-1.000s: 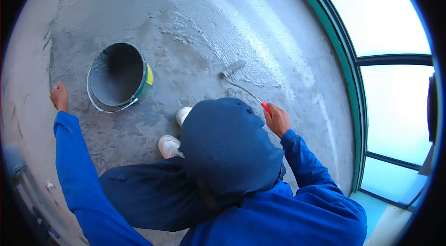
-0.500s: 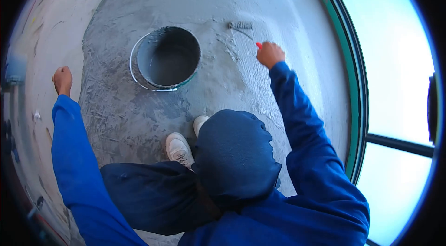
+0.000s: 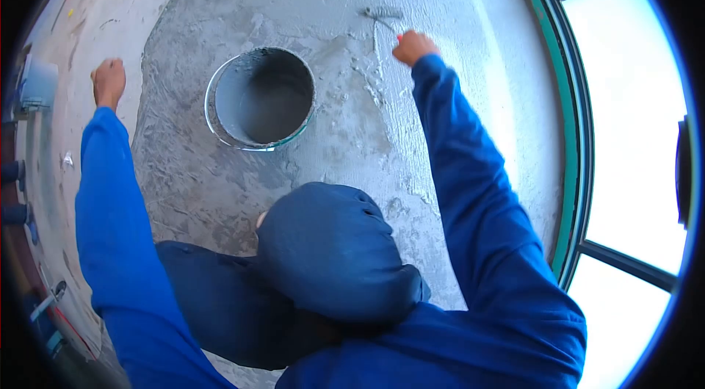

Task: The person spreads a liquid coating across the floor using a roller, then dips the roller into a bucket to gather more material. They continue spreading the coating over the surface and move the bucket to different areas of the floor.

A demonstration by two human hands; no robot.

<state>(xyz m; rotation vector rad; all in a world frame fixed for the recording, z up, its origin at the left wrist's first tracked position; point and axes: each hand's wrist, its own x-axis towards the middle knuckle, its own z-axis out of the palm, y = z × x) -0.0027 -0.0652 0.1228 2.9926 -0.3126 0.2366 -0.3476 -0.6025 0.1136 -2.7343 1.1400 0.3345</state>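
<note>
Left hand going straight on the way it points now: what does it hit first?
The way ahead of the left hand looks free over the pale floor as far as the picture shows; the hand's height above it is unclear.

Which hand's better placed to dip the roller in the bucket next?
Right, I'd say. The right hand grips the roller by its red handle, ahead and right of the bucket. The left hand is curled on the bucket's other side, with no tool visible in it.
</note>
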